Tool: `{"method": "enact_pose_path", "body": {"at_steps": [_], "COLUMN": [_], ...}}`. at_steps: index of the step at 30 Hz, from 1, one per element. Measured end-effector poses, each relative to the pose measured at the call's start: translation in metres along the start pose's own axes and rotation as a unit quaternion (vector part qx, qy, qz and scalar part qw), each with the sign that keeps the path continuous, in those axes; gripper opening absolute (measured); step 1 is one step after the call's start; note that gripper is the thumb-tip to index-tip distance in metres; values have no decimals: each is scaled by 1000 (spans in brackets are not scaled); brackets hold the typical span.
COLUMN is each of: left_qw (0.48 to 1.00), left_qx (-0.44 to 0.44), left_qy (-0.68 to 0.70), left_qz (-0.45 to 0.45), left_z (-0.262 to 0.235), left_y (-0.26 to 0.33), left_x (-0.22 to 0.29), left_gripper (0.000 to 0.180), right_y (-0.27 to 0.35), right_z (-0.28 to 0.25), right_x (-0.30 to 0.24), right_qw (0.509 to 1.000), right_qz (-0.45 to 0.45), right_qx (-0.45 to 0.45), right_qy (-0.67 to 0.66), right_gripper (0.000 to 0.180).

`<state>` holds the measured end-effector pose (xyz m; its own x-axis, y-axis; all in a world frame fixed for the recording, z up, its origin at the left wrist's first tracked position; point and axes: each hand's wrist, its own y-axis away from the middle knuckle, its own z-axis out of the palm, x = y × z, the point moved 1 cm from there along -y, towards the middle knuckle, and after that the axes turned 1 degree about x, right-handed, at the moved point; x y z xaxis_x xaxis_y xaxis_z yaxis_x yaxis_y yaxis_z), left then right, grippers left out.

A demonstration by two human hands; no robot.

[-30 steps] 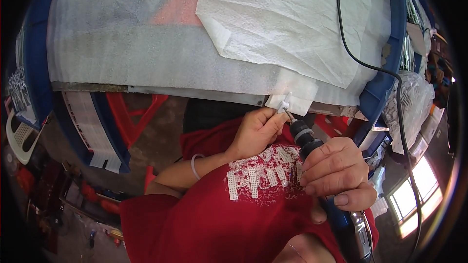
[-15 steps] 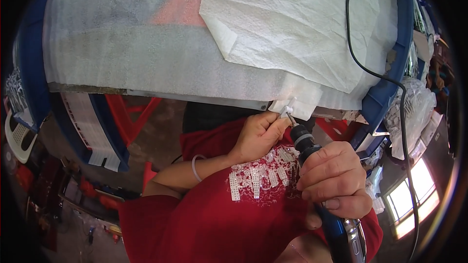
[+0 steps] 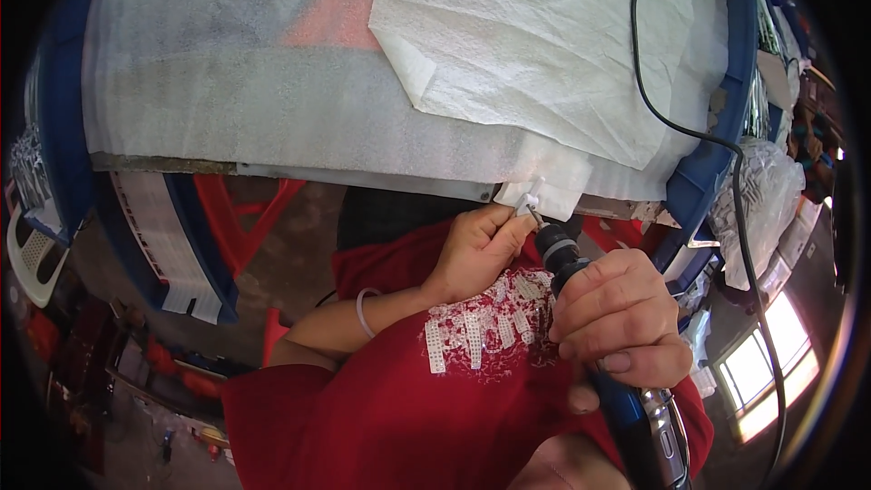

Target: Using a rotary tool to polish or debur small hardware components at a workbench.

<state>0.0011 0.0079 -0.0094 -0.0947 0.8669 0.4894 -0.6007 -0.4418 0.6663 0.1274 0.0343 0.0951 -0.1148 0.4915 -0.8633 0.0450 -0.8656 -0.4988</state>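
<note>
My right hand point(image 3: 626, 318) is wrapped round a black and blue corded rotary tool point(image 3: 561, 250), its thin metal bit pointing up and left. Pinched between the thumb and fingers of my left hand point(image 3: 479, 245) is a small shiny whitish piece point(image 3: 526, 204), too small to name further. The bit's tip meets or nearly meets this piece; which of the two I cannot tell. Both hands are just in front of the table's near edge, by a white cloth flap point(image 3: 562, 192) that hangs over it.
A translucent foam sheet point(image 3: 227, 100) covers the table, with a white cloth point(image 3: 535, 45) on top. A black cord point(image 3: 642, 73) runs down the right side. Blue bins point(image 3: 721, 127) flank the table; a clear plastic bag point(image 3: 758, 200) lies at right. Red stool legs point(image 3: 238, 227) show below.
The rotary tool and my right hand have shifted slightly left and up around the small piece. My left hand keeps its pinch. The view has moved a little.
</note>
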Motion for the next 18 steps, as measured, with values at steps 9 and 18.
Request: {"method": "enact_pose_path", "body": {"at_steps": [9, 18], "left_qw": [999, 998], "left_qx": [-20, -21], "left_qy": [43, 54], "left_qz": [-13, -28], "left_z": [4, 2], "left_y": [3, 2], "left_x": [10, 8], "left_gripper": [17, 18], "right_y": [6, 11], "right_z": [-9, -7], "right_x": [-12, -8], "right_qw": [998, 1000], "right_qz": [-16, -13], "right_qx": [-42, 10], "right_qy": [54, 14], "right_gripper": [42, 40]}}
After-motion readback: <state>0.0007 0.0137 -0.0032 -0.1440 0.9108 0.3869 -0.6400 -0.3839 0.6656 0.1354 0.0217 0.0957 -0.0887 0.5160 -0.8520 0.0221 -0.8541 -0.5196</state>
